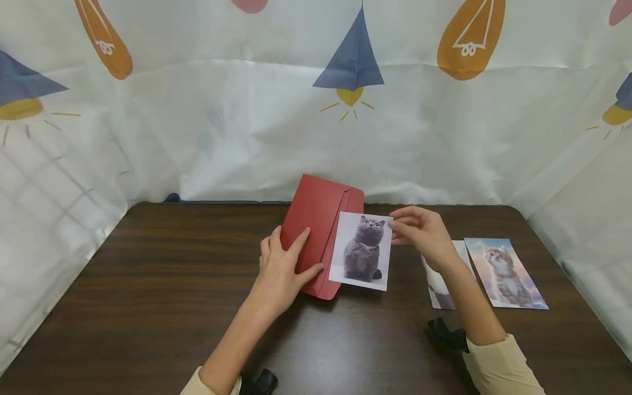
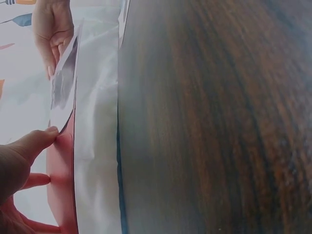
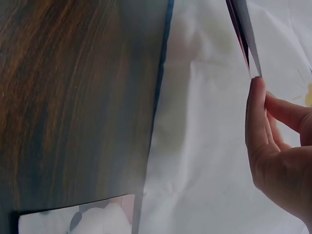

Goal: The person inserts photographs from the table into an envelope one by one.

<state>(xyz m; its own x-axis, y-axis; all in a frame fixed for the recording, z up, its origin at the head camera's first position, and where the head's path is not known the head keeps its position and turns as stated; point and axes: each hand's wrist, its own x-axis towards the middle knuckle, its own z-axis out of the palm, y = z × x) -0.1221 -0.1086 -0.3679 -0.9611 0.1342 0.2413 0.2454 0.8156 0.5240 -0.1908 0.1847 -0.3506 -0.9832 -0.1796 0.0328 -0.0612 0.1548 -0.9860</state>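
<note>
My left hand [image 1: 278, 269] holds a red envelope [image 1: 316, 219] by its lower left part, with thumb and index finger lying across the front. Between thumb and fingers of my right hand [image 1: 422, 233] is the right edge of a photo card [image 1: 362, 252] showing a grey cat. The card overlaps the envelope's right side, in front of the flap. In the left wrist view, the card [image 2: 63, 92] lies close against the envelope [image 2: 62, 170], near my left thumb. The right wrist view shows my right hand [image 3: 280, 141] pinching the card's edge; the cat picture is hidden there.
Two more photo cards lie on the table at the right: a kitten card [image 1: 508, 274] and a pale card [image 1: 441, 291] partly covered by my right forearm. The dark wooden table [image 1: 148, 307] ends at a white printed curtain [image 1: 222, 131] behind.
</note>
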